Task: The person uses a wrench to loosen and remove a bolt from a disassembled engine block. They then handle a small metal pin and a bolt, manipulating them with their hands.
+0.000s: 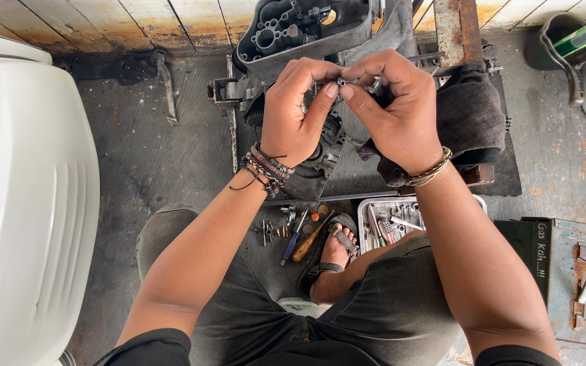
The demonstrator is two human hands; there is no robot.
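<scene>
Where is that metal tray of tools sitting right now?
In the head view, the tray sits on the floor low and right of centre, beside the sandalled foot and partly hidden under the right forearm.

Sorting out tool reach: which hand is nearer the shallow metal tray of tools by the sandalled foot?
Right. The right hand is above the shallow metal tray; the left hand is farther up-left.

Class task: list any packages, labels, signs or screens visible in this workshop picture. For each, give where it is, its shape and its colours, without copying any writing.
Metal box: on the floor at lower right, beside the person's right arm; rectangular, grey-green and rusty.
Handwritten marking: on the box's dark left panel; pale lettering on near-black.
No packages, signs or screens are visible.
</scene>
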